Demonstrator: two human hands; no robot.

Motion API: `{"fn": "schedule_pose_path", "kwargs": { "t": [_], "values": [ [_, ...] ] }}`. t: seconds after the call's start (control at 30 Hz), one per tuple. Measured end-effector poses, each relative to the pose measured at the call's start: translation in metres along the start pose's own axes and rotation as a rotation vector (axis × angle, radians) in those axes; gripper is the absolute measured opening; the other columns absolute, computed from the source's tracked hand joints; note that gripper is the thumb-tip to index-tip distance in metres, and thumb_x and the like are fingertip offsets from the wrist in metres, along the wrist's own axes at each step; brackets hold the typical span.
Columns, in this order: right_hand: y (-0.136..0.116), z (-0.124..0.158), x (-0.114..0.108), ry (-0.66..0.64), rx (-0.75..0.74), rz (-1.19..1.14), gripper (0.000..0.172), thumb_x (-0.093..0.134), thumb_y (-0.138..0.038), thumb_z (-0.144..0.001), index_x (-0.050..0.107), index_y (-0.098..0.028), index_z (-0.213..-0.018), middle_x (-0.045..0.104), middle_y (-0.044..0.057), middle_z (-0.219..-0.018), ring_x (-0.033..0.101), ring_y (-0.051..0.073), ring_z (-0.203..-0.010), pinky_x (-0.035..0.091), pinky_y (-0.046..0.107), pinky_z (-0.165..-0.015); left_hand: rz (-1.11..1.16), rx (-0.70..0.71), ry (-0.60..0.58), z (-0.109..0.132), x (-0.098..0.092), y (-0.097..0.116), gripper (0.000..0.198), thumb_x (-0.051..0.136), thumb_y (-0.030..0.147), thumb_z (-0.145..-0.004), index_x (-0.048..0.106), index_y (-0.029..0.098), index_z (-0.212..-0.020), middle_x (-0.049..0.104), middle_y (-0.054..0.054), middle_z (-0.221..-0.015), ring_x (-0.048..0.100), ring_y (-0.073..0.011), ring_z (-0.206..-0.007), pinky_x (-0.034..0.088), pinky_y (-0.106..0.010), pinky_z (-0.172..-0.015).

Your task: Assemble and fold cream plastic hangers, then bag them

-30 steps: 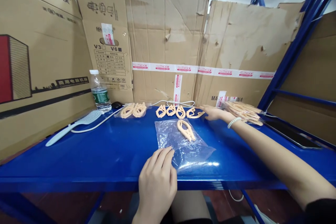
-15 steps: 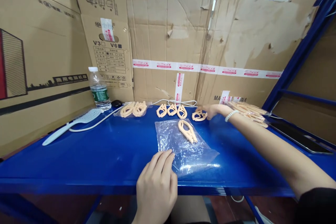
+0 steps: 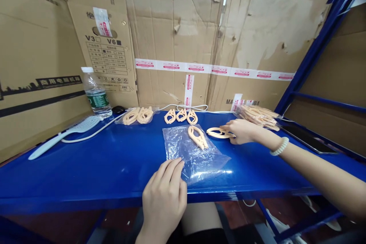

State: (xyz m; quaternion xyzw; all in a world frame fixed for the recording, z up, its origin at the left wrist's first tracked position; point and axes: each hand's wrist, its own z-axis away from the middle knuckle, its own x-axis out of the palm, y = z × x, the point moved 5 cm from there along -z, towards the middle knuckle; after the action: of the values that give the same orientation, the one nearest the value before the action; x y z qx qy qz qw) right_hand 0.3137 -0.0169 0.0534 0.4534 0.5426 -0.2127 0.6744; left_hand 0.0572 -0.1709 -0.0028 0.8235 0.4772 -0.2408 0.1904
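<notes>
A beige folding hanger (image 3: 217,133) lies on the blue table, its right end pinched in the fingers of my right hand (image 3: 243,131). To its left, a clear plastic bag (image 3: 183,145) is spread out with another folding hanger (image 3: 198,138) at its top right; whether that one is inside or on top, I cannot tell. My left hand (image 3: 166,192) has its fingers together over the bag's near left corner, holding it; the thumb side is partly hidden. Behind the bag, three folded hangers (image 3: 181,115) stand in a row.
Bagged hangers (image 3: 137,116) lie at the back left, and a bagged pile of hangers (image 3: 257,116) at the back right. A water bottle (image 3: 97,99), a pale blue hairbrush (image 3: 68,133), a mouse (image 3: 118,109) and a dark tablet (image 3: 307,139) sit around the edges. Cardboard (image 3: 174,15) walls the back.
My right hand has drawn the hanger nearer and turned it so that it lies more sideways. My left hand stays at the bag's corner. The view has shifted slightly to the right.
</notes>
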Motion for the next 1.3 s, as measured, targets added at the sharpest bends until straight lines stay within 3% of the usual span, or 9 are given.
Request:
{"fn": "schedule_pose_path", "kwargs": {
  "t": [0.13, 0.3, 0.57, 0.8, 0.93, 1.07, 1.2, 1.27, 1.3],
  "values": [
    [-0.009, 0.007, 0.006, 0.021, -0.074, 0.072, 0.046, 0.052, -0.018, -0.072, 0.064, -0.013, -0.116, 0.073, 0.013, -0.087, 0.068, 0.026, -0.073, 0.042, 0.031, -0.061, -0.013, 0.008, -0.005, 0.0, -0.001, 0.0, 0.036, 0.04, 0.009, -0.088, 0.069, 0.013, -0.109, 0.073, -0.005, -0.108, 0.065, -0.0242, -0.102, 0.056, -0.036, -0.078],
    [-0.012, 0.006, 0.013, 0.095, -0.102, 0.147, 0.043, 0.051, -0.011, -0.076, 0.059, -0.01, -0.119, 0.072, 0.014, -0.092, 0.068, 0.025, -0.077, 0.041, 0.031, -0.064, -0.01, 0.01, -0.01, 0.0, 0.0, 0.0, 0.036, 0.041, 0.01, -0.088, 0.069, 0.013, -0.109, 0.073, -0.005, -0.108, 0.066, -0.0245, -0.102, 0.057, -0.037, -0.078],
    [-0.026, 0.005, 0.011, 0.157, -0.112, 0.216, 0.019, 0.045, -0.008, -0.09, 0.063, -0.01, -0.098, 0.067, 0.014, -0.082, 0.065, 0.024, -0.076, 0.043, 0.032, -0.066, 0.021, -0.015, -0.002, 0.0, -0.002, 0.001, 0.036, 0.04, 0.009, -0.087, 0.07, 0.013, -0.107, 0.073, -0.006, -0.107, 0.066, -0.0255, -0.1, 0.057, -0.038, -0.077],
    [-0.021, 0.016, 0.011, 0.184, -0.082, -0.211, 0.032, 0.039, -0.015, -0.095, 0.058, -0.015, -0.121, 0.06, 0.012, -0.103, 0.067, 0.018, -0.075, 0.052, 0.029, -0.07, 0.044, -0.026, 0.003, -0.001, -0.004, 0.001, 0.037, 0.04, 0.009, -0.086, 0.069, 0.013, -0.108, 0.073, -0.007, -0.108, 0.066, -0.0261, -0.101, 0.058, -0.039, -0.077],
    [-0.013, 0.035, -0.001, 0.39, -0.09, -0.419, 0.031, 0.037, -0.021, -0.097, 0.062, -0.016, -0.116, 0.063, 0.012, -0.104, 0.067, 0.02, -0.086, 0.055, 0.035, -0.079, 0.053, -0.028, 0.003, -0.001, -0.004, 0.0, 0.036, 0.04, 0.008, -0.086, 0.069, 0.013, -0.109, 0.073, -0.006, -0.108, 0.067, -0.0257, -0.101, 0.058, -0.038, -0.076],
    [-0.019, 0.067, -0.031, 0.737, 0.022, -0.474, 0.021, 0.048, -0.025, -0.095, 0.064, -0.018, -0.106, 0.068, 0.008, -0.094, 0.066, 0.019, -0.08, 0.055, 0.032, -0.068, 0.05, -0.033, 0.015, -0.001, -0.003, 0.0, 0.036, 0.041, 0.009, -0.088, 0.067, 0.014, -0.111, 0.072, -0.006, -0.11, 0.066, -0.0256, -0.103, 0.058, -0.038, -0.078],
    [-0.054, 0.107, -0.062, 1.031, 0.19, -0.432, 0.011, 0.061, -0.023, -0.089, 0.062, -0.023, -0.1, 0.069, 0.003, -0.088, 0.065, 0.017, -0.073, 0.054, 0.028, -0.064, 0.05, -0.027, 0.017, -0.001, -0.002, -0.001, 0.038, 0.04, 0.009, -0.088, 0.063, 0.013, -0.118, 0.07, -0.007, -0.116, 0.064, -0.0248, -0.107, 0.057, -0.037, -0.08],
    [-0.08, 0.119, -0.073, 1.053, 0.177, -0.445, 0.008, 0.062, -0.022, -0.088, 0.061, -0.025, -0.096, 0.069, 0.001, -0.082, 0.066, 0.015, -0.069, 0.053, 0.025, -0.063, 0.041, -0.029, 0.018, -0.001, -0.002, -0.001, 0.039, 0.04, 0.009, -0.088, 0.061, 0.012, -0.121, 0.069, -0.008, -0.119, 0.064, -0.0244, -0.108, 0.057, -0.035, -0.079],
    [-0.096, 0.119, -0.076, 0.999, 0.106, -0.463, 0.008, 0.061, -0.02, -0.089, 0.06, -0.025, -0.095, 0.069, 0.0, -0.082, 0.066, 0.015, -0.07, 0.053, 0.024, -0.063, 0.036, -0.031, 0.019, -0.001, -0.002, -0.001, 0.04, 0.04, 0.009, -0.088, 0.059, 0.012, -0.123, 0.068, -0.008, -0.12, 0.064, -0.0242, -0.108, 0.057, -0.035, -0.078]
  ]
}}
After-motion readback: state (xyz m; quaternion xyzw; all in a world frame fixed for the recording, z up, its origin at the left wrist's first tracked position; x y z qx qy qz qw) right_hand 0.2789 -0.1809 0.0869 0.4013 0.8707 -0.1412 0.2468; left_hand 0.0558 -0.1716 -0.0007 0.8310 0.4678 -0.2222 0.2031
